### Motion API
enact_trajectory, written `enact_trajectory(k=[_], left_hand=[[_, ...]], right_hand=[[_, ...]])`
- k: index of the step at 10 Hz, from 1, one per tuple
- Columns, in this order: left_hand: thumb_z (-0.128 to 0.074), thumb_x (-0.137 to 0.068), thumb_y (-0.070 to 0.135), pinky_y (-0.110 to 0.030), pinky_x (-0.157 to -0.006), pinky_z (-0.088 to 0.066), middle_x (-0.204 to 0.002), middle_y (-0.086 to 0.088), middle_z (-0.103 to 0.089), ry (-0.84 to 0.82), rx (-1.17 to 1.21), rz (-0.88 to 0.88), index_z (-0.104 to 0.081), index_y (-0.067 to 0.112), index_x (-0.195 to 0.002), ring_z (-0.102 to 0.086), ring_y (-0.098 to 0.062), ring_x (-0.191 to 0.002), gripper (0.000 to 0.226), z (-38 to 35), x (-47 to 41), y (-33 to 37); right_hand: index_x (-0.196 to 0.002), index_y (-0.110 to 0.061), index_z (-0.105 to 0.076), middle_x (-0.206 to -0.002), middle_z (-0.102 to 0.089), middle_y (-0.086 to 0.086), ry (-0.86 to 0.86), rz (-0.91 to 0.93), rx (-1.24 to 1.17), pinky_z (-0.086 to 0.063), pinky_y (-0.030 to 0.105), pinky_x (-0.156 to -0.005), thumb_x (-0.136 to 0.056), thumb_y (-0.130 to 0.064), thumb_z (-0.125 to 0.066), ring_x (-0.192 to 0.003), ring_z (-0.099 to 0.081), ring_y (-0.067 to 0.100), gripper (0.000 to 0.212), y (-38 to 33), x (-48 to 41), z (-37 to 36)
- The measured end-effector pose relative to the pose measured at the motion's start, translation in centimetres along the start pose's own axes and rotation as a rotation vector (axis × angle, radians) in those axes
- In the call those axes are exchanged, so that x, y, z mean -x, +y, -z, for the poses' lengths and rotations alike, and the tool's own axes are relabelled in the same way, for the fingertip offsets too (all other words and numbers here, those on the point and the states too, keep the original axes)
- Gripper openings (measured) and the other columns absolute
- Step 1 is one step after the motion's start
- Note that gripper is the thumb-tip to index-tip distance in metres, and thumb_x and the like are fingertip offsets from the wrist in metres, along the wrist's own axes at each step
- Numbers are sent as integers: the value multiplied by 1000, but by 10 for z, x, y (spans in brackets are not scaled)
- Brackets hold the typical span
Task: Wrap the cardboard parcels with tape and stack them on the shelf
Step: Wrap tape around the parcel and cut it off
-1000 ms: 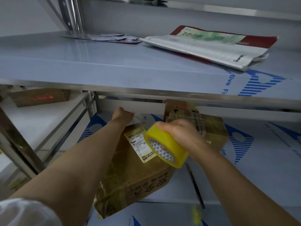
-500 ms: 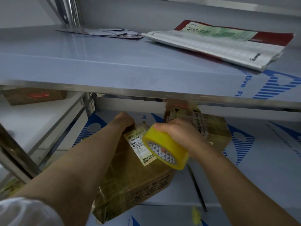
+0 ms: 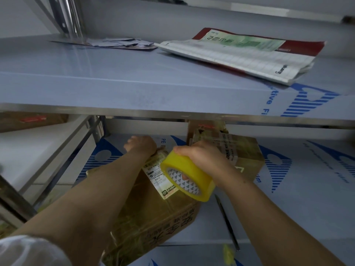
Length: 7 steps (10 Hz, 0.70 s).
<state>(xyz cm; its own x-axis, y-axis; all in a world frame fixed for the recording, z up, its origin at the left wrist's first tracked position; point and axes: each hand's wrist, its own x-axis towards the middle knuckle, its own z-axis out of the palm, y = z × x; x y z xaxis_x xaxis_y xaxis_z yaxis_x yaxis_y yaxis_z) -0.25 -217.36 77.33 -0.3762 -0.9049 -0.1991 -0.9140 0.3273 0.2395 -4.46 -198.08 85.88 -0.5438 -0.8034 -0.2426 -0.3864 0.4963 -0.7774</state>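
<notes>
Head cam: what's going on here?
A person is taping a cardboard parcel that lies on the lower shelf of a metal rack. The right hand grips a yellow tape roll just above the parcel's label. The left hand is at the parcel's far edge, too blurred to show its grip. A second parcel stands behind it to the right. An open notebook lies on the upper shelf.

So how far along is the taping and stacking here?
Done: one taped box sits at the back of the lower shelf. In hand: the left hand is on the far corner of the nearer box, which looks taped too; the right hand grips the tape roll. Left: probably seating that box.
</notes>
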Motion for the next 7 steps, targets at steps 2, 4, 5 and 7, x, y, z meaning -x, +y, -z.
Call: enact_trajectory(k=[2, 4, 5, 7], left_hand=[[-29, -100, 49, -32, -73, -45, -85, -4, -59, -52, 60, -172, -44, 15, -72, -58, -17, -76, 46, -18, 1, 14], [-43, -96, 46, -27, -65, -41, -77, -3, -59, -167, 110, -186, -53, 18, -72, -57, -15, -68, 38, -11, -7, 8], [-44, -97, 36, -25, -58, -40, -76, -4, -57, -132, 24, -201, -48, 17, -71, -55, -15, -66, 32, -9, 1, 11], [-37, -99, 47, -29, -73, -44, -77, -4, -59, -148, 13, -220, -52, 15, -71, -52, -14, -61, 44, -2, 20, 14]], right_hand=[[-78, -15, -60, -67, -67, 0, 43, 3, -36, -46, 24, -58, -85, -48, -61, -66, -66, 13, 33, 8, -10, -2], [-89, -6, -65, -81, -68, 5, 74, 19, -131, -47, 21, -55, -83, -44, -64, -88, -64, 26, 39, 16, -16, -4], [-93, -3, -66, -92, -68, 14, 81, 21, -109, -53, 31, -70, -83, -45, -62, -93, -65, 33, 43, 15, -18, -6], [-97, -3, -66, -103, -67, 19, 70, 30, -89, -54, 40, -81, -86, -42, -59, -97, -64, 36, 41, 15, -17, -6]])
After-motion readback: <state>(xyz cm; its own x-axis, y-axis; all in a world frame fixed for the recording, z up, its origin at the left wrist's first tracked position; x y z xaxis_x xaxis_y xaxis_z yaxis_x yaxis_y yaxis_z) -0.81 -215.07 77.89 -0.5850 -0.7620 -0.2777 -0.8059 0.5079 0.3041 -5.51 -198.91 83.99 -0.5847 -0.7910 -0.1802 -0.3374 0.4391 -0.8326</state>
